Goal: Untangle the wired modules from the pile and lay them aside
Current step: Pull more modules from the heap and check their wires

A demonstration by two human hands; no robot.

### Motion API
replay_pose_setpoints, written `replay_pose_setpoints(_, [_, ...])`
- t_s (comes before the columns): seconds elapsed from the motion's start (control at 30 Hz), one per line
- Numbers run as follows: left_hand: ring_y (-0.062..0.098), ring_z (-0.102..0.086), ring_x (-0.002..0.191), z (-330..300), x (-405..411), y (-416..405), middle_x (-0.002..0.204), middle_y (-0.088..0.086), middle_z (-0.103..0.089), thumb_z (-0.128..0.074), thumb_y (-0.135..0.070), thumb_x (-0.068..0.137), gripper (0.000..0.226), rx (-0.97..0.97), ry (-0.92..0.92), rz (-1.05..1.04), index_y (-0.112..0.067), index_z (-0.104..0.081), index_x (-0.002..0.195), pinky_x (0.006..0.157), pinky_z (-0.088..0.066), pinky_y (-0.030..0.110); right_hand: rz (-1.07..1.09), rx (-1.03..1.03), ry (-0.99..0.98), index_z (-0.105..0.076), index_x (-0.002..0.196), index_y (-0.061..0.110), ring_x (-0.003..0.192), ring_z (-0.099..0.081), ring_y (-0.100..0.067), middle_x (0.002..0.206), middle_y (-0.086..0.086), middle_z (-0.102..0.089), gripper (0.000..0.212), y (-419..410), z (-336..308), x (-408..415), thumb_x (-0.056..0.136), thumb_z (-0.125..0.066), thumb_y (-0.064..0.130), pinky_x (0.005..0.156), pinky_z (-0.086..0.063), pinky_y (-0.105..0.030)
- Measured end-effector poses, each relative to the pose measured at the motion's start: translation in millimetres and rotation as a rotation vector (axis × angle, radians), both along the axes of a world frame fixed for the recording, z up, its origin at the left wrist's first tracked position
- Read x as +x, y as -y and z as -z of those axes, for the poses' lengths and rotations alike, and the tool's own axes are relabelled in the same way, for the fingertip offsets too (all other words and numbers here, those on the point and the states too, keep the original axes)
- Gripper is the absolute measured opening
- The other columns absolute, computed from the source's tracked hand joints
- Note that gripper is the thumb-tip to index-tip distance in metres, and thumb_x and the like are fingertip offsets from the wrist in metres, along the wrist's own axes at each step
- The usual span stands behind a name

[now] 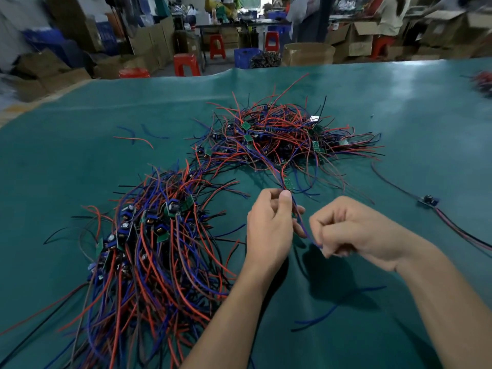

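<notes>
- Hands sit at the centre of the frame, both raised just above the green table mat (346, 97).
- Left hand (269, 225) has its fingers curled, pinching a thin bunch of wires (298, 217) between thumb and fingers near its top.
- Just above that pinch hangs a small green module (288, 183), whose red and blue leads run up into the tangled pile (282, 134) in the upper middle of the frame.
- Right hand (343, 230) is curled too, pinching the lower end of a blue wire from the same bunch at its fingertips.
- Sorted heap (149, 241) of wired modules lies at lower left, boards clustered together and wires trailing toward the bottom edge.
- One single module (428, 201) with long leads rests apart at the right edge of the mat.
- A few loose wire pieces (138, 137) lie at upper left of the mat, and a loose blue one (335, 307) below the hands.
- Red stools (186, 63) and cardboard boxes (354, 38) stand beyond the table, blurred.
</notes>
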State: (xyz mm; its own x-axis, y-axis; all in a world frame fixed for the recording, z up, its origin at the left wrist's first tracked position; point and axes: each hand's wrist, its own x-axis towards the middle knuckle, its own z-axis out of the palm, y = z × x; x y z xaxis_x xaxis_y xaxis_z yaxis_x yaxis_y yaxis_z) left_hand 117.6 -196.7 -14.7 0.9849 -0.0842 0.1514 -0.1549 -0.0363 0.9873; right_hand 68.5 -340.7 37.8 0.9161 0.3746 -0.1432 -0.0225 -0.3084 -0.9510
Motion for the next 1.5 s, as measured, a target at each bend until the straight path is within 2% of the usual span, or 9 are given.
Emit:
replay_pose_setpoints(0.17, [0.008,-0.059,0.045,0,1,0,0.064,-0.001,-0.072,-0.058,-0.017,0.098,0.016,0.061,0.007,0.006,-0.011,-0.059,0.083,0.053,-0.046,0.021,-0.153,-0.047,-0.066,-0.069,0.06,0.012,0.047,-0.048,-0.01,0.057,-0.004,-0.064,0.014,4,0,-1,0.064,-0.069,0.026,0.046,-0.032,-0.021])
replay_pose_setpoints(0.33, [0.017,-0.056,0.04,-1,-2,2,0.059,0.004,-0.066,-0.059,-0.011,0.093,0.017,0.044,-0.049,0.092,-0.015,-0.057,0.078,0.048,-0.048,0.028,0.638,-0.009,0.2,-0.075,0.078,0.012,0.059,-0.056,-0.014,0.065,-0.003,-0.067,0.01,5,20,22,0.087,-0.074,0.014,0.049,-0.042,-0.026])
replay_pose_setpoints(0.57, [0.018,-0.05,0.047,-4,-4,3,0.059,0.003,-0.063,-0.054,-0.021,0.074,0.011,0.07,0.003,0.182,-0.015,-0.062,0.076,0.052,-0.043,0.026,0.587,0.268,0.081,-0.075,0.095,0.014,0.06,-0.062,-0.018,0.073,-0.008,-0.071,0.029,-3,27,29,0.09,-0.056,-0.007,0.049,-0.047,-0.024])
replay_pose_setpoints(0.77, [0.016,-0.063,0.05,-2,-5,0,0.06,0.004,-0.067,-0.048,0.0,0.078,0.021,0.049,0.045,-0.043,-0.015,-0.064,0.073,0.057,-0.052,0.025,0.478,-0.363,0.387,-0.076,0.093,0.047,0.055,-0.051,-0.007,0.08,0.0,-0.074,0.037,-8,36,37,0.089,-0.067,0.011,0.059,-0.045,-0.028])
replay_pose_setpoints(0.87, [0.023,-0.067,0.066,-1,-1,-3,0.067,0.002,-0.068,-0.049,0.001,0.079,0.022,0.1,0.053,-0.212,-0.016,-0.063,0.076,0.068,-0.057,0.034,0.451,-0.484,0.506,-0.077,0.107,0.032,0.063,-0.045,-0.003,0.09,0.007,-0.063,0.023,-16,40,41,0.084,-0.081,0.029,0.064,-0.035,-0.027])
replay_pose_setpoints(1.0, [0.031,-0.066,0.082,1,-1,-1,0.086,0.005,-0.068,-0.052,-0.002,0.082,0.017,0.206,0.091,-0.18,-0.015,-0.063,0.085,0.081,-0.054,0.051,0.536,-0.533,0.541,-0.074,0.086,0.025,0.063,-0.046,-0.016,0.066,0.012,-0.053,0.014,-21,39,36,0.079,-0.081,0.015,0.061,-0.033,-0.029])
replay_pose_setpoints(1.1, [0.019,-0.063,0.071,0,-2,-1,0.08,-0.001,-0.068,-0.056,-0.004,0.083,0.014,0.203,0.098,-0.192,-0.017,-0.063,0.084,0.075,-0.055,0.043,0.622,-0.296,0.406,-0.069,0.076,0.021,0.054,-0.056,-0.009,0.062,0.009,-0.065,0.025,-14,30,32,0.077,-0.08,-0.001,0.055,-0.041,-0.021])
replay_pose_setpoints(1.27, [0.022,-0.063,0.064,-2,-5,-1,0.071,-0.001,-0.068,-0.057,-0.023,0.091,0.012,0.108,0.105,-0.123,-0.019,-0.062,0.081,0.069,-0.055,0.046,0.469,0.806,-0.085,-0.067,0.106,0.004,0.061,-0.062,-0.012,0.081,-0.005,-0.071,0.037,-5,10,22,0.07,-0.074,0.002,0.053,-0.05,-0.018])
replay_pose_setpoints(1.5, [0.025,-0.063,0.059,-5,-8,0,0.067,0.007,-0.064,-0.043,-0.06,0.093,0.038,-0.004,0.106,0.054,-0.028,-0.065,0.087,0.064,-0.055,0.051,0.35,0.843,-0.135,-0.079,0.102,0.009,0.07,-0.065,-0.012,0.089,-0.004,-0.074,0.033,-4,11,19,0.072,-0.07,0.0,0.059,-0.052,-0.018])
